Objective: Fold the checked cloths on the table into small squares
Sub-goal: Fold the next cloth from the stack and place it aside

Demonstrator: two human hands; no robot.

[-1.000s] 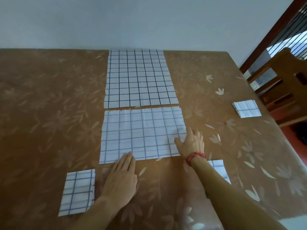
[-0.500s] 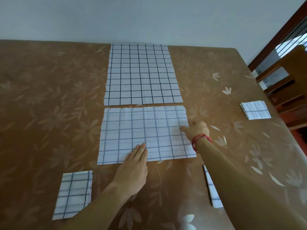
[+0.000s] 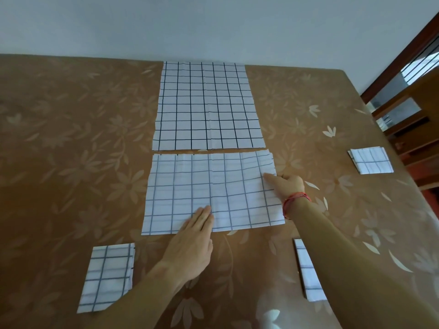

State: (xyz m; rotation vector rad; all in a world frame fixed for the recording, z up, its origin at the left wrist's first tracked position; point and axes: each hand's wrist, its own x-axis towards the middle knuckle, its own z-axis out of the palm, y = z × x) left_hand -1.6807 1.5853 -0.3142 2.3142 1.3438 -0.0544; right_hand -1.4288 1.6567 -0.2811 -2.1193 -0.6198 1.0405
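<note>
A white checked cloth [image 3: 209, 186], folded into a wide rectangle, lies in the middle of the table. My left hand [image 3: 192, 243] presses flat on its near edge with straight fingers. My right hand [image 3: 288, 185], with a red band at the wrist, pinches the cloth's right edge, thumb on top and fingers curled under. A larger unfolded checked cloth [image 3: 209, 108] lies just beyond it. Small folded squares rest at the near left [image 3: 108, 276], far right [image 3: 370, 160] and beside my right forearm [image 3: 307, 271], partly hidden by it.
The table [image 3: 71, 162] wears a brown floral cover and meets a pale wall at the back. Wooden furniture [image 3: 411, 110] stands past the table's right edge.
My left hand slid forward onto the cloth's near edge. My right hand moved from lying flat near the lower right corner up the right edge and curled onto it.
</note>
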